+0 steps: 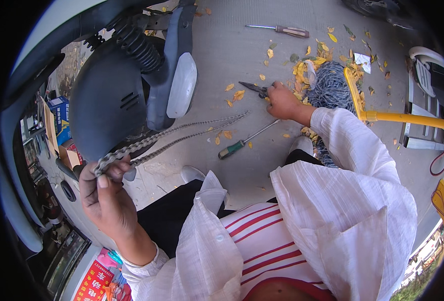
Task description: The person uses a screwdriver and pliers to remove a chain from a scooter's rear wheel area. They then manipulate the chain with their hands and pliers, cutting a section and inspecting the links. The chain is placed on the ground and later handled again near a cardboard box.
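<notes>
My left hand [111, 200] is raised beside the wheel fender, its fingers and thumb closed on a loop of grey metal chain [127, 149]. Two strands of the chain stretch away to the right, their far end low over the pavement. Out ahead, my right hand [283, 103] is closed round the handles of dark needle-nose pliers [253, 88]. The jaws point left, close to the ground; my fingers partly hide the handles. Just nearer than this hand lies a screwdriver with a green handle [231, 150].
At the left stands a scooter with a black fender [106, 95] and a coil spring [138, 47]. A brown-handled screwdriver [292, 31] lies farther off. Yellow leaves surround a grey mop head [330, 85] beside a yellow bar [407, 119]. A blue box [59, 118] stands far left.
</notes>
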Tool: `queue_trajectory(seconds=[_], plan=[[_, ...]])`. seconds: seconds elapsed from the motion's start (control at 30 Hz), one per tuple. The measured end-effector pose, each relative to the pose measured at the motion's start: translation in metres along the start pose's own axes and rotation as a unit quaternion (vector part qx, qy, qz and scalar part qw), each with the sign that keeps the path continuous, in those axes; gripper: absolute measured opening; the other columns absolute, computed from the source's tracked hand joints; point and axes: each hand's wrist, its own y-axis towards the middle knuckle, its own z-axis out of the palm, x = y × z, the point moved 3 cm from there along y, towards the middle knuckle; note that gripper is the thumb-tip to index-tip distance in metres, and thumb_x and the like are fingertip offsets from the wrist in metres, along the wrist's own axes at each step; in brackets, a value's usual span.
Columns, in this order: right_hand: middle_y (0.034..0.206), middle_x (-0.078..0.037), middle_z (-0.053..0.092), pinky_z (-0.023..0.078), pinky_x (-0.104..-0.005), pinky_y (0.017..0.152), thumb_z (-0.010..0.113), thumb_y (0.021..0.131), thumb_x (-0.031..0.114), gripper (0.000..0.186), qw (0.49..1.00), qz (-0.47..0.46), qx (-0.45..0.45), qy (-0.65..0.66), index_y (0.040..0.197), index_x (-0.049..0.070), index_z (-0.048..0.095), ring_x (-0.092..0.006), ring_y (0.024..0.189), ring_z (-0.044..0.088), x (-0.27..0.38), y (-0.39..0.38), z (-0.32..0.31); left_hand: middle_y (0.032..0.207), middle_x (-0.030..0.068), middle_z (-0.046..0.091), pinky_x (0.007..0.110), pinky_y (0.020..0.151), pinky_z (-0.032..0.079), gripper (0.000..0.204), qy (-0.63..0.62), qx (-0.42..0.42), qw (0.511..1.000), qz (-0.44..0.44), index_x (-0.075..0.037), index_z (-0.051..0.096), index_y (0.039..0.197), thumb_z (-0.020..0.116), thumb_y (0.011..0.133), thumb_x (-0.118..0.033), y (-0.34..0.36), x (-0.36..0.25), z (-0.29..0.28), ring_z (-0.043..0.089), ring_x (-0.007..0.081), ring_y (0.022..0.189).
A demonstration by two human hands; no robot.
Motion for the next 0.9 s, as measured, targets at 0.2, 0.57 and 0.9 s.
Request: queue_trajectory(seconds=[0.2,0.57,0.9], plan=[[0.087,-0.013,0.065,0.049,-0.0292,0.061,0.052,0.081,0.006,0.021,0.725,0.129,0.058,0.674,0.097,-0.005,0.061,-0.0183,0.072,0.063,0.040,-0.014,-0.054,0.088,0.0095,0.066,0.029,0.084,0.048,0.016,0.109,-0.030,0.984,-0.136,0.005,0.057,0.105,0.055,0.094,-0.006,0.004,0.033,0.021,0.063,0.0148,0.085],[0.093,-0.005,0.064,0.045,-0.0254,0.081,0.050,0.081,0.004,0.033,0.605,-0.161,0.331,0.706,0.110,-0.004,0.064,-0.0097,0.086,0.057,0.161,-0.066,-0.155,0.089,0.0066,0.066,0.020,0.071,0.045,0.013,0.152,-0.016,0.981,-0.121,0.005,0.057,0.103,0.055,0.091,-0.001,0.003,0.042,0.039,0.059,0.0073,0.081],[0.096,-0.007,0.062,0.044,-0.0264,0.080,0.051,0.081,0.006,0.037,0.570,-0.135,0.412,0.698,0.114,-0.007,0.062,-0.0117,0.085,0.055,0.169,-0.070,-0.150,0.085,0.0032,0.062,0.018,0.064,0.042,0.018,0.218,-0.018,0.970,-0.105,0.007,0.058,0.105,0.056,0.089,-0.002,0.001,0.044,0.043,0.052,0.0045,0.073]])
